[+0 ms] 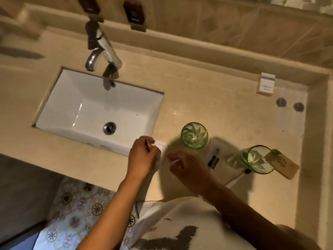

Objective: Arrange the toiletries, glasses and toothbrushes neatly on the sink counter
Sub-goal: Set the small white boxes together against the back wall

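Note:
Two green glasses stand on the beige counter [225, 112]: one [194, 135] right of the sink, the other [257, 159] farther right. Between them lies a white packet [219, 160] with dark printed marks. A tan soap box [283, 164] lies beside the right glass. My left hand [143, 156] is closed on a small white packet [161, 145] at the sink's front right corner. My right hand [185, 165] pinches a thin pale strip just right of that packet; what it is I cannot make out.
A white basin [86, 112] with a chrome faucet [100, 49] fills the left. A small white box [266, 84] stands at the back right, with two round metal discs [289, 104] in front of it. Two dark dispensers [134, 12] hang on the wall.

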Demonstrator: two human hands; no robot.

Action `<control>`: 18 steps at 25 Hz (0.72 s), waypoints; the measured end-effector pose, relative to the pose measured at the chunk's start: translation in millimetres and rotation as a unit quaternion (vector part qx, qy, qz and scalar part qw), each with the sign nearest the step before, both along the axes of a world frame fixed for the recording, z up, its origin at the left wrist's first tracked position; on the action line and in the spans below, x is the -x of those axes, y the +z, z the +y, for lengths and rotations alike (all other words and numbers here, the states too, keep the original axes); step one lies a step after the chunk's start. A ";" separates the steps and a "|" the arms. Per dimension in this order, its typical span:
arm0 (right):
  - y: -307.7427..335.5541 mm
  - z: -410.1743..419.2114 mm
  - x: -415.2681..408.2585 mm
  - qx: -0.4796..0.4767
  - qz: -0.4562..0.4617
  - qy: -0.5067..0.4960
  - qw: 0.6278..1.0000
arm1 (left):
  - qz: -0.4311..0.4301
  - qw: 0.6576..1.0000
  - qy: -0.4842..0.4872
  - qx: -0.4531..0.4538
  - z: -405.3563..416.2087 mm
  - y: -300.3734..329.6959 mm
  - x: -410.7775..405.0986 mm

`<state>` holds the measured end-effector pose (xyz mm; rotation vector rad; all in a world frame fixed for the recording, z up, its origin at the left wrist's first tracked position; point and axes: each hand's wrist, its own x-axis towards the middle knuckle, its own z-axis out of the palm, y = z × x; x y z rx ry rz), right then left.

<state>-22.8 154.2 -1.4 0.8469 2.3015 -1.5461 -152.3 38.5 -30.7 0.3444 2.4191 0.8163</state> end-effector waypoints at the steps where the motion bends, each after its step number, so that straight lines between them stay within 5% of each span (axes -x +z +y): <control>1: -8.7 -10.0 2.6 0.001 -0.026 0.015 1.000 | -0.009 0.999 -0.025 0.040 -8.5 -7.0 -1.7; 4: -33.5 -27.4 10.3 -0.006 -0.056 0.010 0.998 | -0.016 0.992 -0.075 0.096 -15.7 -22.0 -8.2; 10: -66.0 -27.5 15.9 0.043 -0.076 -0.112 0.990 | -0.086 0.994 -0.064 0.014 -22.7 -32.2 -19.1; 14: -55.6 -29.0 17.0 -0.096 0.059 -0.074 0.991 | -0.140 0.986 0.002 -0.088 -12.7 -1.9 -1.8; 18: -21.9 -13.5 34.8 -0.126 0.174 -0.092 0.972 | -0.120 0.980 0.078 -0.140 -1.0 19.4 23.9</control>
